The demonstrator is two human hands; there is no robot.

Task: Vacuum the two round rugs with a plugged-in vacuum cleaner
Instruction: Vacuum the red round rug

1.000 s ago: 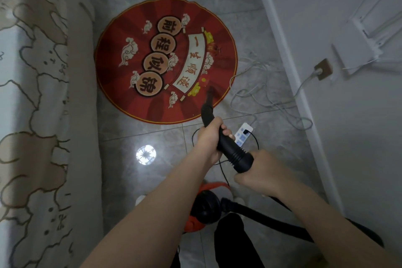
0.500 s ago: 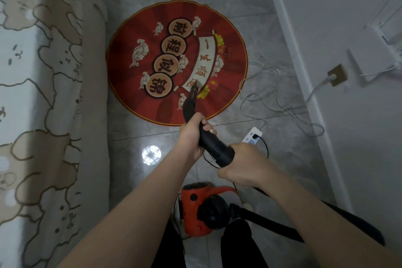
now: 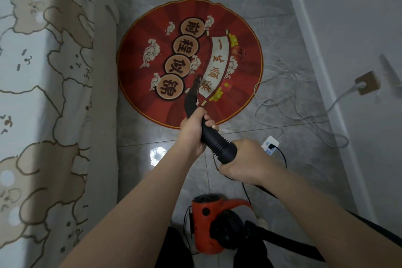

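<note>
While gripping the nozzle (image 3: 214, 140) with right hand (image 3: 241, 162) at the rear and left hand (image 3: 193, 131) ahead, aiming its tip onto the rug (image 3: 189, 63), past vacuum (image 3: 208, 224) at feet, power strip (image 3: 270, 143) and cords (image 3: 289, 104) alongside, bedsheet (image 3: 43, 93) at left.

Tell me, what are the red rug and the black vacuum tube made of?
The red rug looks like thin printed fabric, matte and flat on the floor. The black vacuum tube looks like hard plastic, smooth with moulded ridges and a dull sheen. Neither is certain from a picture.
</note>
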